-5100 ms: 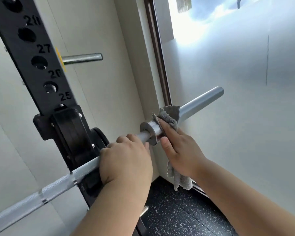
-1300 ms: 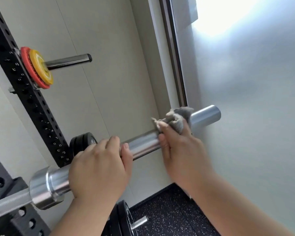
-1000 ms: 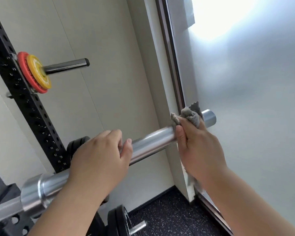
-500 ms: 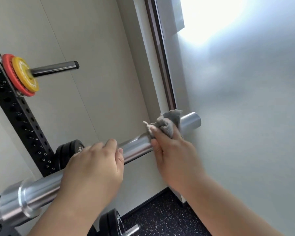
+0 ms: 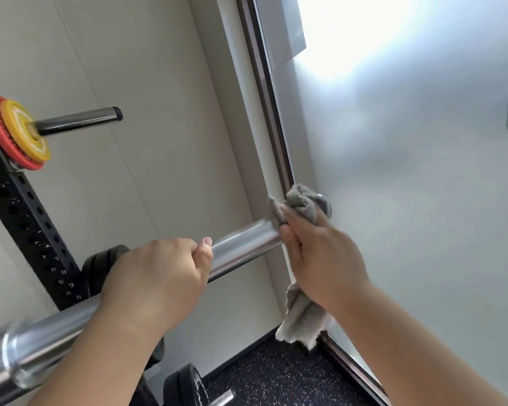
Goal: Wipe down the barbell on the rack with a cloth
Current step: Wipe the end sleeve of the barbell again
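Meanwhile, left hand (image 5: 156,276) grips the barbell (image 5: 244,244); right hand (image 5: 320,259) clutches the cloth (image 5: 301,203) around its end.

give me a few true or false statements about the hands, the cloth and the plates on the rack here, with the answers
1. The right hand grips the grey cloth around the barbell, close to its end. True.
2. The left hand hangs free of the bar. False: it grips the barbell, to the left of the grey cloth.
3. A yellow plate sits in front of a red plate on a peg of the rack. True.
4. All of the grey cloth is bunched on top of the bar. False: a loose part of it hangs down below the right hand.
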{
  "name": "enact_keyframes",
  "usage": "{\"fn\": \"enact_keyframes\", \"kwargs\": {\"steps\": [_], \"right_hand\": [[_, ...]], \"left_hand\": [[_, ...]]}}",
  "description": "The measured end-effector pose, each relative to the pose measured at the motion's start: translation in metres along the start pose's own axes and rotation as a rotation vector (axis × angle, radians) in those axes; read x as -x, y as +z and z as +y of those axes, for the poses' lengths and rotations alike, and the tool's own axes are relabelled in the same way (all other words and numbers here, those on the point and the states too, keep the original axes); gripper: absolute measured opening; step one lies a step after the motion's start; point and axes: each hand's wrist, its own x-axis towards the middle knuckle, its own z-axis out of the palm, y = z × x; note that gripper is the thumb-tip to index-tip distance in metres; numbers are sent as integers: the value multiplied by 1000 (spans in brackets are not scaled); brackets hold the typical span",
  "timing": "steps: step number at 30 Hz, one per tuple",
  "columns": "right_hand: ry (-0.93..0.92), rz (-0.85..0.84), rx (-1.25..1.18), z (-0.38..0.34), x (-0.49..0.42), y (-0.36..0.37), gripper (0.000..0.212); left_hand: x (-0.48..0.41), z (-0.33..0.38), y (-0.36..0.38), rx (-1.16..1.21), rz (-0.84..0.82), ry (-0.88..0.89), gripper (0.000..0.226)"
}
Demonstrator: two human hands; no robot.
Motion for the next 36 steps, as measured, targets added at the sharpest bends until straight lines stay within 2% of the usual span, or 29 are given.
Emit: {"fn": "enact_keyframes", "kwargs": {"steps": [4,8,11,14,16,20,24,29,31,34,36], "right_hand": [[252,-18,-103,21,-22,-7,44],[169,-11,-17,-2,-2,1,47],[110,27,9,14,-9,-3,45],[330,-32,-196,37,-29,-3,39],[437,-9,-339,32,-25,3,35],[439,139,-436,24,-1,11,24],[508,78,-669,34,-26,6,21],[453,199,-397,23,-6,4,19],[403,195,-325,20,2,1,24],[434,23,-459,21,-22,-3,25],[472,-7,-521,21,-36,-4,29]], "left_hand": [[5,0,2,-45,72,36,58],[8,2,5,-60,111,43,57],[8,2,7,-71,145,41,57],[11,2,9,-86,169,36,59],[13,3,9,-98,150,33,57],[14,3,9,-87,112,49,52],[11,2,10,-81,193,44,52],[14,3,10,-96,178,50,58],[14,5,9,-110,185,54,60],[12,6,9,-119,204,35,58],[13,5,9,-106,209,17,54]]}}
